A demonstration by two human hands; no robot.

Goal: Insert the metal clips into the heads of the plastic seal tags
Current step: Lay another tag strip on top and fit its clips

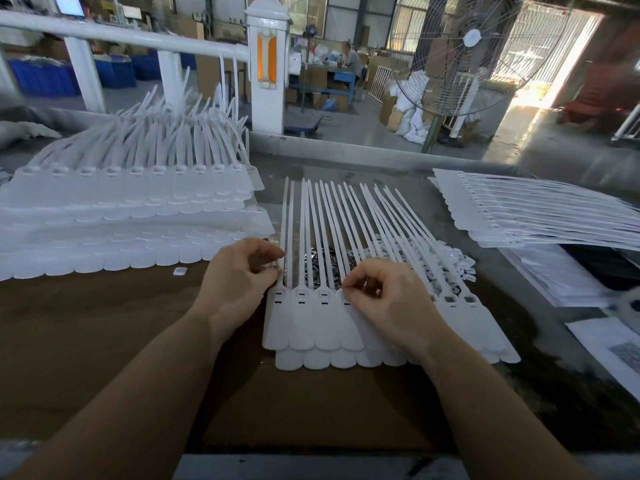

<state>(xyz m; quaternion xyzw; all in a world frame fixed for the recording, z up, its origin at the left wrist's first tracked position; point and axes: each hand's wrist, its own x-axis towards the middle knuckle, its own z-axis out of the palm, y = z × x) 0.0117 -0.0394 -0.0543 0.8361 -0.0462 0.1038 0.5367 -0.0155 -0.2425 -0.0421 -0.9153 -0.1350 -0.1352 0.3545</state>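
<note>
Right now a joined strip of white plastic seal tags (349,327) lies flat on the brown worktop (104,341), flag ends toward the person and thin tails fanning away. Behind the heads, under the tails, sits a loose heap of small shiny metal clips (322,268). The left hand (239,275) has its fingers curled at the leftmost tail, apparently pinching it just above the head. The right hand (377,289) has thumb and forefinger pinched together over the fourth head; whether a clip sits between them is too small to tell.

The tags look light, thin and springy, so the strip probably slides unless held down near the heads. The clips are likely tiny, slick and stiff, best taken by their edges with fingertips and pressed straight into the rectangular slot. A taller stack of white tag strips (131,209) rests left.
</note>
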